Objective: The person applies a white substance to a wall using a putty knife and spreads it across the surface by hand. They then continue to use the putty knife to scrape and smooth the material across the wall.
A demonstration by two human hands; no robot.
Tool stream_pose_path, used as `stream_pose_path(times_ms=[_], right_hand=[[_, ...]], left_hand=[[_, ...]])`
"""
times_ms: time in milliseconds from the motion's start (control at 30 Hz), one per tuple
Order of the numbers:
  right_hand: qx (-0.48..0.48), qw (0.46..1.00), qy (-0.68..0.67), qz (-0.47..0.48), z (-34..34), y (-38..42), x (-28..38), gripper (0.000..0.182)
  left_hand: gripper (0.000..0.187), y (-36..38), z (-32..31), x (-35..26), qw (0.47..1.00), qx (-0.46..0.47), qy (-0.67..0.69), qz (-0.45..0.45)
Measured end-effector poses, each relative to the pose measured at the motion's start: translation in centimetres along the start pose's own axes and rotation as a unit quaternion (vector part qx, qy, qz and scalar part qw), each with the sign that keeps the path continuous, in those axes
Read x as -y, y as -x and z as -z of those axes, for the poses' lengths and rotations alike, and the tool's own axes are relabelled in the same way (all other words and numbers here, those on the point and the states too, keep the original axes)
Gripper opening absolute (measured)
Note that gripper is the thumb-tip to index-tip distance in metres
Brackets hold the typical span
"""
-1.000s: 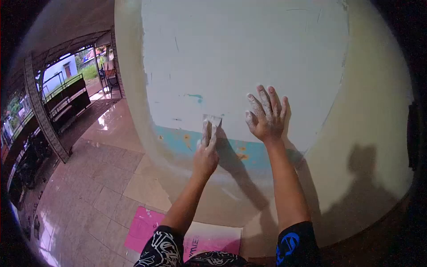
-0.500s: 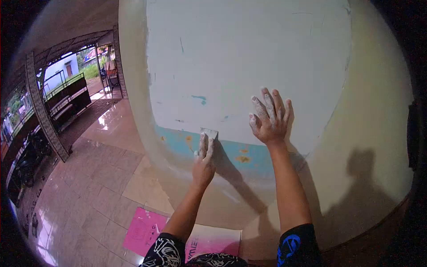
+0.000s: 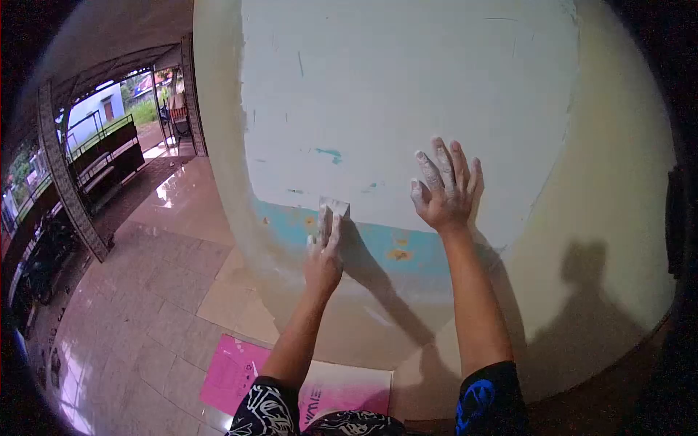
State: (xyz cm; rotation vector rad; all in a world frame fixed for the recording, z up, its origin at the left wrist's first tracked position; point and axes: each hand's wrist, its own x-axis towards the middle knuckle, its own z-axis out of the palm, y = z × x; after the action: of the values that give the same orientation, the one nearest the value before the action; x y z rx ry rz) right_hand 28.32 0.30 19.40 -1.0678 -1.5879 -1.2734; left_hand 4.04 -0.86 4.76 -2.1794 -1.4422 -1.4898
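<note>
White powder coats the fingers of both hands. My left hand (image 3: 324, 251) presses a small folded piece of grey sandpaper (image 3: 336, 206) to the wall, fingers stretched along it. That piece lies at the lower edge of a white, filler-like patch (image 3: 392, 94), where a turquoise painted band (image 3: 363, 241) with brown spots begins. Higher up and to the right, my right hand (image 3: 447, 192) is open against the white patch, fingers spread, holding nothing. A few turquoise marks (image 3: 331, 155) and thin dark scratches show through the white.
A pink and white printed sheet (image 3: 236, 370) lies on the tiled floor (image 3: 153, 320) at the wall's foot. Cream wall (image 3: 618, 182) surrounds the patch, with shadows at right. To the left are a pillar (image 3: 69, 174), a railing (image 3: 109, 152) and an opening outdoors.
My left hand and the sandpaper have moved slightly up and left along the white patch's lower edge. My right hand stays open on the wall; the view has shifted a little.
</note>
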Motion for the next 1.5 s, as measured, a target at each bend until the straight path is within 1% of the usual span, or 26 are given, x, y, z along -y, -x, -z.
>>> stream_pose_path(times_ms=[100,167,200,233,300,367,433,467,567,600,667,767,867,900,967,1000,1033,1100,1133,1233,1300,1367,1400,1433,1500], right_hand=[[-0.013,1.0,0.007,0.009,-0.2,-0.1,-0.2,0.043],[-0.016,1.0,0.004,0.012,-0.1,-0.2,-0.2,0.043],[-0.019,1.0,0.004,0.016,-0.1,-0.3,-0.3,0.044],[-0.021,1.0,0.004,0.018,-0.1,-0.3,-0.3,0.045],[-0.02,1.0,0.005,0.017,0.1,-0.4,-0.2,0.045],[-0.027,0.999,0.009,0.018,-0.1,-0.3,-0.2,0.045],[-0.023,1.0,0.012,0.016,-0.1,-0.2,-0.2,0.044],[-0.021,1.0,0.018,0.015,0.0,-0.2,-0.2,0.044],[-0.014,1.0,0.014,0.012,-0.1,-0.3,-0.3,0.045],[-0.017,0.999,0.02,0.018,-0.1,-0.3,-0.4,0.046],[-0.018,1.0,0.019,0.018,-0.1,-0.4,-0.5,0.047],[-0.015,1.0,0.004,0.017,0.0,-0.2,-0.4,0.047],[-0.025,0.999,0.02,0.021,-0.1,-0.3,-0.4,0.047],[-0.027,0.999,0.02,0.022,-0.1,-0.3,-0.4,0.047],[-0.016,0.999,0.027,0.016,-0.2,-0.3,-0.3,0.047],[-0.009,0.999,0.031,0.015,-0.2,-0.2,-0.3,0.047],[-0.008,0.999,0.032,0.017,-0.1,-0.2,-0.3,0.047],[-0.016,0.999,0.03,0.02,0.0,-0.3,-0.3,0.046],[-0.028,0.999,0.016,0.021,-0.3,-0.2,-0.4,0.045],[-0.011,0.999,0.028,0.021,-0.2,-0.3,-0.4,0.046],[-0.011,0.999,0.033,0.019,-0.4,-0.1,-0.4,0.047],[-0.013,1.0,0.019,0.013,-0.2,-0.1,-0.1,0.047],[-0.012,1.0,0.021,0.011,-0.1,0.0,0.3,0.047],[-0.013,1.0,0.011,-0.006,-0.2,0.1,0.7,0.046],[-0.013,1.0,0.004,-0.024,0.0,0.4,1.7,0.046]], left_hand=[[0.075,-1.1,0.3,0.7,1.0,-0.024,-0.003,-0.017],[0.072,-0.1,0.0,1.1,0.999,-0.017,0.037,-0.028],[0.071,0.6,-0.3,1.6,1.0,0.006,0.012,-0.024],[0.071,1.0,-0.7,2.0,1.0,0.007,0.012,-0.025],[0.071,1.3,-1.2,2.6,0.999,-0.02,-0.002,-0.028],[0.07,-0.1,0.6,1.7,0.999,-0.022,0.014,-0.034],[0.07,-1.4,2.1,0.9,1.0,0.002,0.028,-0.008],[0.071,-1.2,1.8,1.2,1.0,-0.009,0.005,-0.022],[0.072,1.0,0.1,3.0,0.999,-0.013,-0.007,-0.036],[0.073,1.5,0.3,3.0,1.0,0.002,0.014,-0.02],[0.073,1.3,0.2,3.3,1.0,-0.007,0.009,-0.02],[0.073,0.3,1.8,2.1,1.0,-0.015,0.008,-0.015],[0.071,0.3,2.4,1.8,0.998,0.035,0.036,0.042],[0.071,0.8,1.9,2.4,0.998,0.033,0.036,0.041],[0.07,1.6,0.6,4.0,1.0,-0.001,0.022,0.008],[0.069,1.2,1.0,3.9,0.999,-0.017,0.023,-0.017],[0.069,0.9,1.3,3.7,0.999,-0.017,0.024,-0.016],[0.073,0.0,1.7,3.3,0.995,-0.093,-0.009,-0.035],[0.073,0.1,1.6,3.5,0.997,-0.073,-0.002,-0.019],[0.072,1.4,0.4,5.3,0.998,-0.055,-0.007,-0.028],[0.073,0.9,0.6,5.3,0.996,-0.074,-0.007,-0.044],[0.075,0.1,1.6,4.4,0.996,-0.08,0.007,-0.035],[0.076,-0.2,2.6,3.6,0.999,-0.045,0.005,0.003],[0.076,-0.1,2.2,4.0,0.999,-0.043,0.006,0.001],[0.075,0.5,1.3,5.0,0.996,-0.078,0.018,-0.032]])
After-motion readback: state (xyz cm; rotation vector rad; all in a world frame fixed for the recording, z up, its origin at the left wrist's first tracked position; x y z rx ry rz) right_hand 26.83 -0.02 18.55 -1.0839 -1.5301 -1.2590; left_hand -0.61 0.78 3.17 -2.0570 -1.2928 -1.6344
